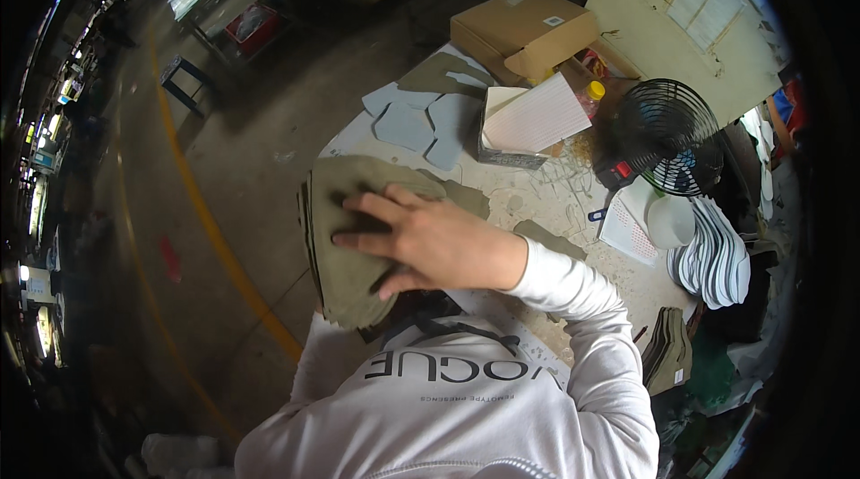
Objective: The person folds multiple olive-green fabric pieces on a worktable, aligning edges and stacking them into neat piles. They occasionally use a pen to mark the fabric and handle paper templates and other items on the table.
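Observation:
A stack of olive-green cut fabric pieces (345,210) with rounded edges is held up in front of my chest, over the near left edge of the table. My right hand (421,237) lies across its top piece, fingers spread and slightly bent. My left sleeve (318,358) rises toward the bottom of the stack, and the left hand itself is hidden behind the pieces. More olive pieces (466,199) lie on the table (515,197) beyond my right hand, and part of another (551,239) shows near my right wrist.
Grey-blue cut pieces (403,127) lie at the table's far left. Behind are a cardboard box (520,26), a small box with lined paper (537,116) and a yellow-capped bottle (591,95). A black fan (667,134), stacked pale pieces (712,255) and an olive bundle (669,349) stand right.

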`<state>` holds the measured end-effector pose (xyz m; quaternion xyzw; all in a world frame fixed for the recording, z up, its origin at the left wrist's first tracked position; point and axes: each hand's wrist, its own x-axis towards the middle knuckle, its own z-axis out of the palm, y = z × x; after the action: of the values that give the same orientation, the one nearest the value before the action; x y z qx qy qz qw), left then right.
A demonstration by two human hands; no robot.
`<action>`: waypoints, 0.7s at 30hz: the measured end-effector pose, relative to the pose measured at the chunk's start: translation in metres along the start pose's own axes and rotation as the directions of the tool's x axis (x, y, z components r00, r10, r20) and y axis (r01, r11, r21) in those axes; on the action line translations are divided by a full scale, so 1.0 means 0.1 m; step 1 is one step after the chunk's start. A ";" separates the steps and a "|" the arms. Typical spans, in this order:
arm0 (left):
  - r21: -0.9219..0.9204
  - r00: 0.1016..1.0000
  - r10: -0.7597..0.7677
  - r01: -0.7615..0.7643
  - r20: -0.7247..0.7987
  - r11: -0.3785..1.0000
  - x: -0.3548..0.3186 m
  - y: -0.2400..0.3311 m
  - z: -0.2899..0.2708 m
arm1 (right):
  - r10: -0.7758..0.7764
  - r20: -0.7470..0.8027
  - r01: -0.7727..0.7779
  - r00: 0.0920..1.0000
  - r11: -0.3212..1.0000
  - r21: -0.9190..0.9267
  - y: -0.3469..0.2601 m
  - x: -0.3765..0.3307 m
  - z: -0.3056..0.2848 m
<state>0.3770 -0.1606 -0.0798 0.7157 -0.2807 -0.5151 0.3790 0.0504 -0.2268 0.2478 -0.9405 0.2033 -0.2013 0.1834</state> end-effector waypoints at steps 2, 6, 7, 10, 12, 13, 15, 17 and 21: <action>0.011 0.992 -0.118 0.119 -0.053 0.993 -0.23 -0.46 -0.20 | -0.037 0.060 0.034 0.998 0.998 0.048 -0.12 -0.03 -0.04; -0.001 0.963 -0.244 0.246 -0.115 0.969 -0.59 -1.02 -0.42 | -0.172 0.050 0.158 0.984 0.963 0.217 -0.17 0.02 -0.12; -0.005 0.958 -0.261 0.262 -0.120 0.965 -0.65 -1.10 -0.44 | -0.215 -0.053 0.221 0.975 0.937 0.271 -0.16 0.04 -0.12; -0.011 0.952 -0.280 0.281 -0.123 0.960 -0.75 -1.21 -0.44 | -0.218 -0.234 0.298 0.947 0.866 0.402 0.02 0.07 -0.14; -0.007 0.954 -0.278 0.279 -0.114 0.960 -0.80 -1.23 -0.43 | -0.155 -0.296 0.275 0.942 0.864 0.422 0.36 0.06 -0.18; -0.005 0.954 -0.278 0.279 -0.108 0.960 -0.83 -1.23 -0.44 | -0.011 -0.341 0.172 0.940 0.878 0.446 0.63 0.08 -0.19; -0.002 0.955 -0.280 0.281 -0.098 0.960 -0.86 -1.24 -0.45 | 0.218 -0.451 -0.021 0.865 0.915 0.403 1.30 0.22 -0.11; 0.002 0.956 -0.279 0.280 -0.087 0.960 -0.90 -1.26 -0.46 | 0.463 -0.552 -0.372 0.693 0.886 0.277 2.05 0.43 0.13; 0.012 0.949 -0.306 0.308 -0.079 0.951 -0.97 -1.33 -0.49 | 0.580 -0.472 -0.696 0.664 0.709 -0.109 3.18 0.57 0.82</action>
<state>0.3945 0.0030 -0.1309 0.7743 -0.1575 -0.5366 0.2960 0.0374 -0.5013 0.0594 -0.7601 0.5824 -0.2815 0.0617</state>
